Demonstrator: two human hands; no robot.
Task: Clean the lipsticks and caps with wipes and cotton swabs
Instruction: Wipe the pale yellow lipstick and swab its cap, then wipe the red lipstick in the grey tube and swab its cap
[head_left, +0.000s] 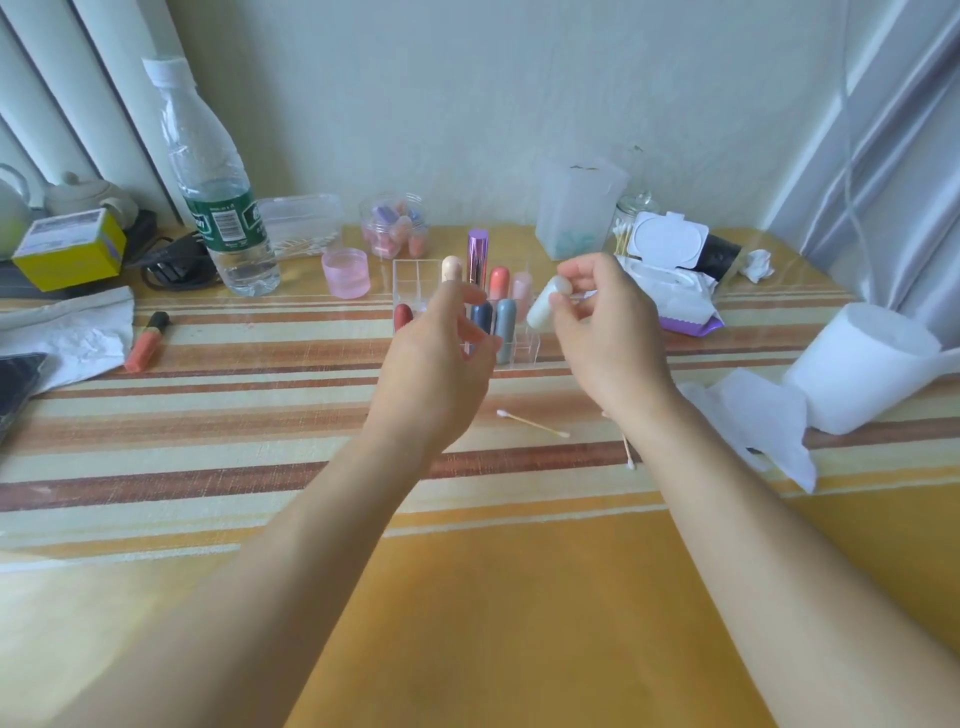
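My right hand (605, 325) is raised over the table and holds a white capsule-shaped lipstick (545, 307) by its upper end. My left hand (441, 358) hovers in front of the clear acrylic organizer (410, 275), fingers apart and blurred, holding nothing I can see. Several capsule lipsticks stand in the organizer: cream (452, 267), coral (500, 280), dark blue (482, 317), grey (505, 327), red (402, 317), plus a tall metallic purple tube (477, 260). Two cotton swabs lie on the cloth, one (532, 423) between my wrists and one (627, 452) partly under my right wrist. An open wipes pack (675, 280) sits behind my right hand.
A water bottle (221, 208), pink jar (345, 273), jar of capsules (392, 226), frosted container (579, 208) and swab jar (626, 223) line the back. An orange lip gloss (148, 340) and crumpled tissue (78, 327) lie left. A paper roll (862, 364) and loose sheet (758, 426) lie right.
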